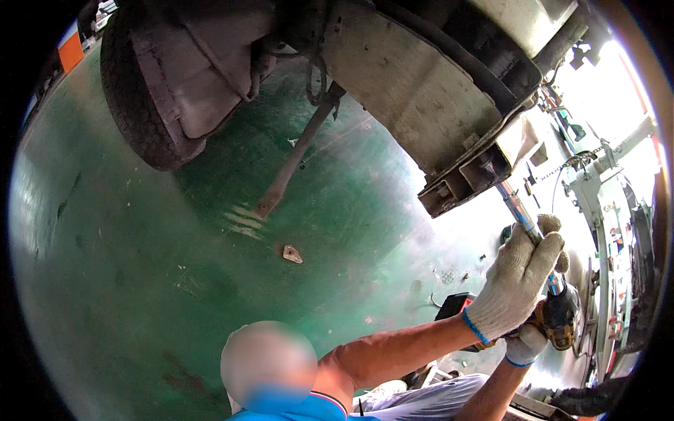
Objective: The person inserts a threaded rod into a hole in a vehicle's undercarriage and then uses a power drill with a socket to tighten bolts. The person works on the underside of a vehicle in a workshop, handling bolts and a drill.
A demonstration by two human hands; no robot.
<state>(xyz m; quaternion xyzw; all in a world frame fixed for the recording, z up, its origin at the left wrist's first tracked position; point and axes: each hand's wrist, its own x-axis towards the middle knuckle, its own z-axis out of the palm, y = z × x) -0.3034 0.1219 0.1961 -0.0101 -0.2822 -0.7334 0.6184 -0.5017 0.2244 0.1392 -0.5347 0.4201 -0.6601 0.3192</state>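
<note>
My left hand (pixel 511 277), in a white knit glove with a blue cuff edge, is wrapped round a long shiny socket extension (pixel 516 205). The extension's upper end reaches the open metal beam end (pixel 456 184) under a raised vehicle; the fastener there is hidden. At its lower end sits a black and yellow power impact wrench (pixel 559 319). Below it, my right hand (pixel 526 345), gloved alike, closes around the wrench's grip, partly hidden behind my left wrist.
A tyre (pixel 137 105) hangs at the upper left, and a steel post (pixel 302 151) slants down to the green floor (pixel 126 281). A small pale plate (pixel 292 254) lies there. Metal frame equipment with a chain (pixel 579 160) stands at right. A black and red object (pixel 455 306) shows behind my left forearm.
</note>
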